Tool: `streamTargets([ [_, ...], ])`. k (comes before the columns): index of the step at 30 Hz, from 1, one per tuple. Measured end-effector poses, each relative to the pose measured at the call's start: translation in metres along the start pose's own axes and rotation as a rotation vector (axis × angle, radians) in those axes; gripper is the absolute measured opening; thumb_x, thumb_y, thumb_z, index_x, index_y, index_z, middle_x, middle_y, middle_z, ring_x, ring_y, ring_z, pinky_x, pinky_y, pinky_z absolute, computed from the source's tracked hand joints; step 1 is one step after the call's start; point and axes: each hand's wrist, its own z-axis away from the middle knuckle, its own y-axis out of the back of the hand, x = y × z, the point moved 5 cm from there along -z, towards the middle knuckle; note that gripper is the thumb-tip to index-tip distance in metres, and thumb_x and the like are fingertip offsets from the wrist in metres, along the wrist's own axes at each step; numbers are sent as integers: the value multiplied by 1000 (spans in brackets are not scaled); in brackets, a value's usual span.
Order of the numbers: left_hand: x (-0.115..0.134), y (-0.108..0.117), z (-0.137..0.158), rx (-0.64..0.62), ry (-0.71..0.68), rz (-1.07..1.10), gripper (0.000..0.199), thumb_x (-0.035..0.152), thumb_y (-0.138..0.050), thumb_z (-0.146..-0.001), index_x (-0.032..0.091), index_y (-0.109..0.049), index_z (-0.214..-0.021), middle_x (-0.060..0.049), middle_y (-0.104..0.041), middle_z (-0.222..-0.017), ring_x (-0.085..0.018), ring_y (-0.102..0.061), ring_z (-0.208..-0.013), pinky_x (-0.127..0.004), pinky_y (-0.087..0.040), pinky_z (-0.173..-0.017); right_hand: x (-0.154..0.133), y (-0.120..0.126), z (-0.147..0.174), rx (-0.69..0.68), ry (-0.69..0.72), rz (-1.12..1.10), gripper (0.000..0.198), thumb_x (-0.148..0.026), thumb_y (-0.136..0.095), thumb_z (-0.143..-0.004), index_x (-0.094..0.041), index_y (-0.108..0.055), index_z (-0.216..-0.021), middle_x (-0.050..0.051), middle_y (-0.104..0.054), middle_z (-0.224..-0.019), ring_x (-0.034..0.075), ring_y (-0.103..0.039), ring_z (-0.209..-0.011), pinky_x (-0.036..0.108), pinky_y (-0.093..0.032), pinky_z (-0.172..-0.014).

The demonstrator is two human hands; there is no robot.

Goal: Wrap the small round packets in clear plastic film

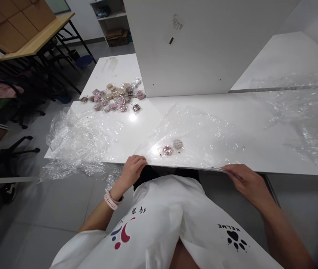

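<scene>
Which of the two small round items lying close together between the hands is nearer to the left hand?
The pinkish round item: it lies to the left of the beige-grey one, on the side of the left hand.

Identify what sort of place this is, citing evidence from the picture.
Probably an indoor workroom, possibly for packing: clear plastic film and small wrapped items lie on a white worktop, with cardboard on another table.

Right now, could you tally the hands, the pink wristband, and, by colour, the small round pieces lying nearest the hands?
Hands, left hand and right hand: 2
Pink wristband: 1
Pinkish round piece: 1
Beige round piece: 1
Total: 5
</scene>
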Motion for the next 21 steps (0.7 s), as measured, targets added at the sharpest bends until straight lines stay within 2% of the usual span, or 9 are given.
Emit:
streamTargets([
  [3, -8, 23, -11, 23, 56, 51, 16, 26, -47, -99, 24, -61, -93, -2, -72, -87, -19, -65, -81, -37, -49, -81, 10, 19, -5, -79, -229, -148, 31, -57, -58, -88, -33, -73, -102, 3, -73, -104, 26, -68, -89, 36, -52, -68],
  [5, -11, 38, -30, 45, 81, 68, 16, 30, -49, -98, 24, -62, -93, -1, -71, -81, -18, -65, -78, -36, -49, -81, 13, 27, -18, -113, -356, -207, 37, -62, -64, -83, -31, -75, -101, 4, -74, -98, 26, -67, -88, 34, -50, -67],
  [8, -19, 48, -71, 24, 139, 72, 18, 33, -51, -96, 22, -63, -89, 0, -70, -76, -18, -64, -73, -34, -47, -78, 19, 35, -50, -27, -429, -236, 41, -65, -66, -80, -27, -75, -93, 4, -70, -77, 23, -64, -79, 34, -47, -69],
  [11, -32, 39, -119, -72, 234, -21, 16, 29, -52, -93, 20, -64, -86, -1, -69, -71, -18, -61, -64, -34, -45, -72, 30, 28, -91, 1, -432, -267, 40, -62, -67, -79, -24, -73, -90, 2, -62, -67, 19, -58, -66, 34, -45, -66],
  [13, -39, 28, -147, -127, 250, -166, 15, 20, -51, -89, 19, -64, -81, -3, -68, -70, -19, -59, -63, -38, -43, -79, 38, 20, -118, -52, -407, -211, 34, -55, -65, -81, -23, -72, -92, 2, -62, -68, 18, -57, -64, 33, -44, -64],
  [15, -43, 14, -167, -174, 231, -319, 20, 10, -48, -85, 18, -63, -74, -5, -67, -69, -20, -59, -67, -44, -40, -88, 40, 17, -139, -80, -364, -16, 28, -45, -64, -81, -21, -71, -94, 5, -66, -75, 22, -60, -72, 35, -44, -67],
  [18, -42, 1, -181, -188, 186, -452, 24, 5, -46, -81, 17, -66, -77, -10, -66, -74, -26, -61, -81, -49, -38, -93, 15, 25, -151, 139, -177, 333, 31, -35, -61, -83, -17, -69, -107, 15, -69, -103, 33, -60, -100, 46, -44, -83],
  [20, -31, 3, -178, -60, 141, -470, 26, 4, -47, -80, 16, -68, -91, -14, -68, -93, -31, -60, -99, -54, -36, -99, -20, 26, -144, 331, 20, 394, 36, -32, -54, -90, -15, -65, -120, 19, -65, -121, 36, -54, -115, 53, -40, -93],
  [21, -23, 7, -173, 33, 110, -448, 29, 5, -47, -82, 17, -68, -99, -15, -67, -104, -32, -57, -107, -56, -35, -102, -37, 19, -137, 353, 126, 361, 37, -31, -50, -94, -16, -63, -125, 18, -63, -126, 35, -53, -119, 53, -40, -96],
])
